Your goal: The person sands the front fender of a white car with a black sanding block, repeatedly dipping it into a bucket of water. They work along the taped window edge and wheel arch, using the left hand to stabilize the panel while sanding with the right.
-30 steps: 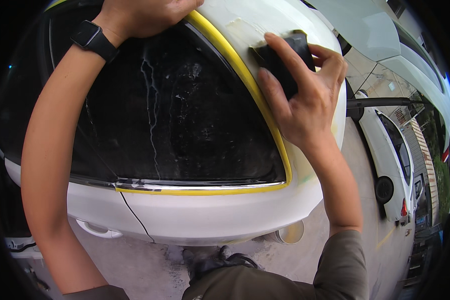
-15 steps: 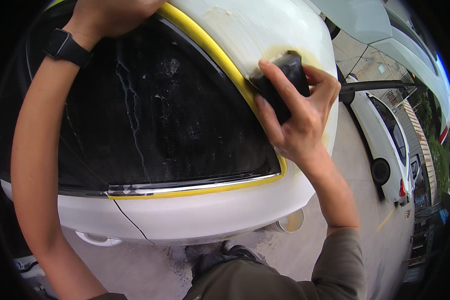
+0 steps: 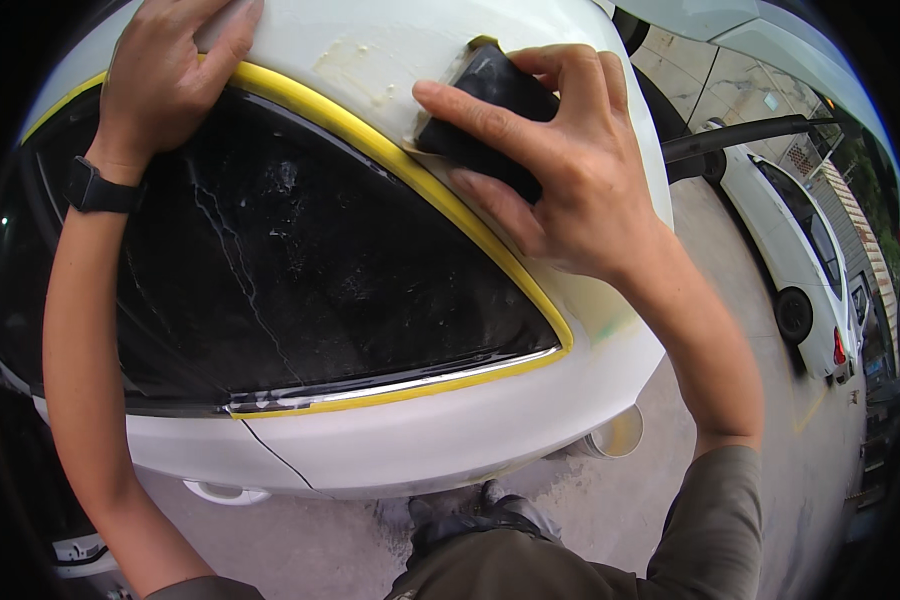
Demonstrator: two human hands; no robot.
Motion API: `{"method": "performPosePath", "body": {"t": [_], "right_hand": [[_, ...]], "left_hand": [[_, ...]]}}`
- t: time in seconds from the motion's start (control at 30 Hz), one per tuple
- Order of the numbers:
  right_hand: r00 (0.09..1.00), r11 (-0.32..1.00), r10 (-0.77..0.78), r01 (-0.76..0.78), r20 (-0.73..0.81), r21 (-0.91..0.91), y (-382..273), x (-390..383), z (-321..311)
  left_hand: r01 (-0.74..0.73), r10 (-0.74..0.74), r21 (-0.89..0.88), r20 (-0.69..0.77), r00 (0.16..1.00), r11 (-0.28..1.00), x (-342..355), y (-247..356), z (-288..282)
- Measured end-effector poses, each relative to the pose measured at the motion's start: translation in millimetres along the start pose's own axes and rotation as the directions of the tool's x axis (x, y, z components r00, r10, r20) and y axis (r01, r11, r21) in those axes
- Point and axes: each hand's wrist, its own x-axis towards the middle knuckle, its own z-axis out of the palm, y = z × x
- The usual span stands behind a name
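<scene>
My right hand point(image 3: 595, 165) grips a black sanding block point(image 3: 488, 118) with a sheet of sandpaper point(image 3: 483, 43) showing at its edge. The block lies against the white rear pillar of a car point(image 3: 420, 440), just beside yellow masking tape point(image 3: 325, 113). That tape borders a dark side window point(image 3: 370, 260) streaked with dried drips. Near the block, the paint carries pale yellowish filler patches point(image 3: 355, 75). My left hand point(image 3: 165, 85) rests on the roof edge above the window, thumb apart from the fingers and nothing in it; some fingertips are cut off by the frame's top. A black watch point(image 3: 100, 188) circles that wrist.
A bucket point(image 3: 615, 435) stands on the concrete floor point(image 3: 590, 510) beside the car's lower rear. My shoes point(image 3: 492, 492) are below the door. Another white car point(image 3: 795, 250) is parked to the right, and a raised white panel point(image 3: 800, 60) overhangs at the upper right.
My right hand has moved the sanding block up and left along the pillar. The whole view has shifted, and more of my left hand shows on the roof edge.
</scene>
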Motion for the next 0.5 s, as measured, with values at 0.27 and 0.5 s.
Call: {"method": "performPosePath", "body": {"t": [0.27, 0.5], "right_hand": [[0.985, 0.984, -0.169, 0.171, -0.034, 0.056, 30.3, 8.3, -1.0], [0.964, 0.965, -0.261, 0.259, 0.045, 0.045, 55.7, -42.5, -14.3]], "left_hand": [[-0.024, 0.018, -0.074, -0.080, 0.997, 0.997, -2.0, -6.2, 13.1], [-0.115, 0.116, -0.054, 0.019, 0.993, 0.992, -13.6, -44.5, 22.0]]}}
